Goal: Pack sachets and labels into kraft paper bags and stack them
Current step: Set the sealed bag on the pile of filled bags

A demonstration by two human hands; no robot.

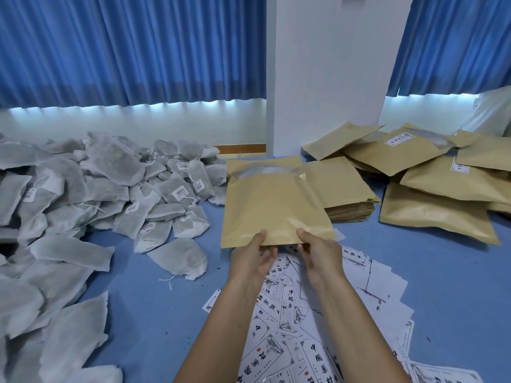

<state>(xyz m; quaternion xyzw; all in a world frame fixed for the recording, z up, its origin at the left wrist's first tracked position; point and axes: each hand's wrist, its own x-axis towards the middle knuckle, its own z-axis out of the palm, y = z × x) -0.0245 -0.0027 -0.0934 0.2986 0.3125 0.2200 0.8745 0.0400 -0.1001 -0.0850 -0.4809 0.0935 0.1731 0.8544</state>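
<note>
The heap of sachets [110,183] lies at nine o'clock; at centre the left hand [253,255] and the right hand [318,254], close together, each pinch the near edge of the kraft paper bag [273,205], one sachet showing in its mouth at twelve o'clock; the filling step seems nearly finished; next it needs carrying to the packed bags [437,189] at two o'clock.

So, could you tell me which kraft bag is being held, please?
The centre kraft bag, held at its near edge by left hand and right hand; the flat stack and packed pile beside it lie untouched.
</note>
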